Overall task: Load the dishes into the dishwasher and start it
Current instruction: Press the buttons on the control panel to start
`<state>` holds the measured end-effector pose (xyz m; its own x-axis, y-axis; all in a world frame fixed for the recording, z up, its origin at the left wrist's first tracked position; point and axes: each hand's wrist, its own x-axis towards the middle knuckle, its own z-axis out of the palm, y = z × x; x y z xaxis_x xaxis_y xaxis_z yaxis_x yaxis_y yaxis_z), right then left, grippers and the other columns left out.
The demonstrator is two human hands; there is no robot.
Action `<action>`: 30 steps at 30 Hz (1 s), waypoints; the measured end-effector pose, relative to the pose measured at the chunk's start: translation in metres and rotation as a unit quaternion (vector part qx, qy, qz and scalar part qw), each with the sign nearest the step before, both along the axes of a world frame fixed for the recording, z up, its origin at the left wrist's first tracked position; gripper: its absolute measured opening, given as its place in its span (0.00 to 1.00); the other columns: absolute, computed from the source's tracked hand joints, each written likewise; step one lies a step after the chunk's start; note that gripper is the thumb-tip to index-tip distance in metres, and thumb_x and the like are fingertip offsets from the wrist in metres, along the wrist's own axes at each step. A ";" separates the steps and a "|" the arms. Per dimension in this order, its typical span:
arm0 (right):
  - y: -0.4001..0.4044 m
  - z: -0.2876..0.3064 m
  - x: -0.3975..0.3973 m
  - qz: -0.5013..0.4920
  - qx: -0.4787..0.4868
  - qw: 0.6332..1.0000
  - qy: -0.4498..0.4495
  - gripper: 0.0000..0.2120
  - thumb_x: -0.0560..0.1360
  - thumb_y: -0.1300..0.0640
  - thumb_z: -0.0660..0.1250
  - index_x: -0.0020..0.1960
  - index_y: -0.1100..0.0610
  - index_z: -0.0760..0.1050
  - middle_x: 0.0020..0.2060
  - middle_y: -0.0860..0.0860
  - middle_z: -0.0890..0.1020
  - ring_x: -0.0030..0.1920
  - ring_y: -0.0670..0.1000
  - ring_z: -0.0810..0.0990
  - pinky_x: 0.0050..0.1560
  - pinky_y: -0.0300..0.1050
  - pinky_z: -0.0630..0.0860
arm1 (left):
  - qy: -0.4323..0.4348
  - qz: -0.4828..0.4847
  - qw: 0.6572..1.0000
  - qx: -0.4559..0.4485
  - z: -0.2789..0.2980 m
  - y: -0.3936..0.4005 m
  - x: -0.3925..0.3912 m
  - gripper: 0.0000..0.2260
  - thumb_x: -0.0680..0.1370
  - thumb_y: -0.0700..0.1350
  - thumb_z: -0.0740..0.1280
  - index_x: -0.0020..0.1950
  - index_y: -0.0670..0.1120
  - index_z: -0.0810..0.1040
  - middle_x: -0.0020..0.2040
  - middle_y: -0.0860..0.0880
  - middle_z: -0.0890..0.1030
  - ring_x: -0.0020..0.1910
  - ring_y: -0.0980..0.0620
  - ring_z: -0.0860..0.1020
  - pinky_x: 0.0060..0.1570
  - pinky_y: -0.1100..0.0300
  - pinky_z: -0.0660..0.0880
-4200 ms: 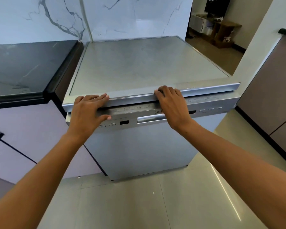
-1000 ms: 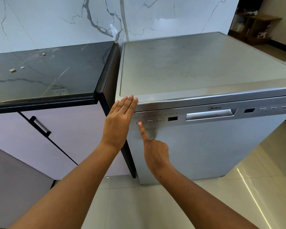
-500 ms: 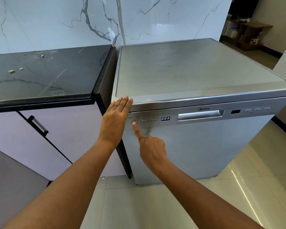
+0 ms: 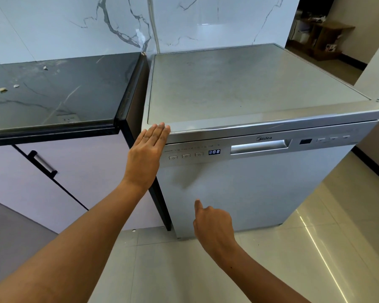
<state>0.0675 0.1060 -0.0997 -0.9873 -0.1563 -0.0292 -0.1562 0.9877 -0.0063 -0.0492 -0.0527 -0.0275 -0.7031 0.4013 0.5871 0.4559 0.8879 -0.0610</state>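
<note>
R hand (image 4: pixel 212 224): index finger (image 4: pixel 197 205) stuck out, pointing up, other fingers curled in, holding nothing. It hangs in front of the door, below the control strip, touching nothing. L hand (image 4: pixel 148 152): fingers straight and together, tips laid on the near-left corner of the dishwasher (image 4: pixel 260 88) top edge, gripping nothing.

Outward from the index tip: button row (image 4: pixel 186 155) sits up and slightly left of it, on the door's upper band. Three small buttons run left-right, power at far left, then P, then one more; lit display (image 4: pixel 214 152) just right of them shows 8:88. Handle recess (image 4: pixel 259 146) further right, second button group near the right end.

Judgement: machine's powered, door shut, so next is prob. program/start. R hand is the free one and already pointing, so it's the one to use; L hand is closer to the row but busy bracing. Row's long axis is horizontal, so the finger goes up, then picks sideways. Buttons are close-set; easy to hit the wrong one.

Dark countertop (image 4: pixel 53 92) lies left, w/ a few crumbs.
</note>
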 end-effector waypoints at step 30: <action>-0.003 0.006 -0.002 -0.047 -0.117 0.985 0.116 0.24 0.48 0.59 0.82 0.42 0.60 0.82 0.18 0.47 0.53 0.17 0.44 0.47 0.26 0.27 0.47 | 0.018 0.002 1.000 -0.004 -0.001 0.000 0.000 0.32 0.66 0.24 0.72 0.69 0.37 0.71 0.66 0.38 0.73 0.65 0.40 0.72 0.66 0.47 0.64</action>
